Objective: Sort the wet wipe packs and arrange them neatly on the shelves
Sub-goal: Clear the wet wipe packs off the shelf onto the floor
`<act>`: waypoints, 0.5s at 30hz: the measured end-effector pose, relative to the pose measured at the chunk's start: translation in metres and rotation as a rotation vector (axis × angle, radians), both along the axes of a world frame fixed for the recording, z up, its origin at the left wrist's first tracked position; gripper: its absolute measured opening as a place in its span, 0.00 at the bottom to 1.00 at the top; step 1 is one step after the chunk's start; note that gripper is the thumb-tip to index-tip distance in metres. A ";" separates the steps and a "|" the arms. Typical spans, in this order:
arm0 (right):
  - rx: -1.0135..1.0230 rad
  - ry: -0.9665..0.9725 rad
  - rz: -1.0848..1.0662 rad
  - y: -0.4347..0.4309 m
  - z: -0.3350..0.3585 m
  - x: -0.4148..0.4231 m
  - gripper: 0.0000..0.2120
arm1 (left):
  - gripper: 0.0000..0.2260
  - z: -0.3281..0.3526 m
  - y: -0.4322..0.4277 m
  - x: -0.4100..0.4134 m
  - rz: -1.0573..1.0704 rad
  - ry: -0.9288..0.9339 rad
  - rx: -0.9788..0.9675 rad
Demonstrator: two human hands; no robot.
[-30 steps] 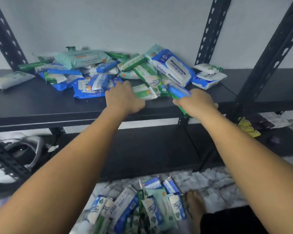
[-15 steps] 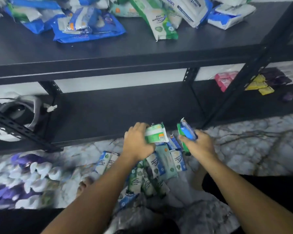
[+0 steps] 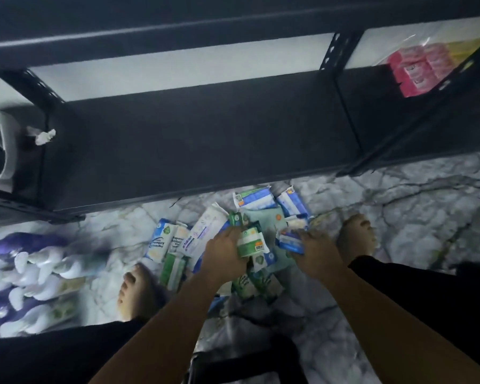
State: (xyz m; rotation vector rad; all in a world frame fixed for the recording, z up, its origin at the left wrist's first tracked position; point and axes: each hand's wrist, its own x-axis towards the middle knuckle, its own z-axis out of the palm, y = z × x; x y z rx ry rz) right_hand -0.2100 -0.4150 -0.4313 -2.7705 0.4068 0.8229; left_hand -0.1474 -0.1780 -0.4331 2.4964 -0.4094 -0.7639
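Down on the marble floor, before the dark bottom shelf, sits the pile of wet wipe packs. Left hand grips a green-white pack, long axis toward the shelf; right hand clamps a blue pack, crosswise.

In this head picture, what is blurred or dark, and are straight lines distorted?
Head view: dim light; motion blur smears the purple and white items at left; the left hand with its green wipe pack and the right hand with its blue wipe pack look soft; the black shelf posts splay outward, a wide-angle effect.
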 end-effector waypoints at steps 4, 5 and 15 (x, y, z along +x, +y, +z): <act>-0.026 0.031 -0.105 0.008 -0.010 0.008 0.35 | 0.28 -0.008 0.011 0.012 0.131 0.048 -0.063; -0.011 0.026 -0.136 0.010 -0.011 0.011 0.34 | 0.28 -0.008 0.014 0.015 0.155 0.034 -0.047; 0.197 0.032 -0.296 0.040 -0.028 0.024 0.45 | 0.33 -0.035 0.045 0.022 0.210 -0.130 0.306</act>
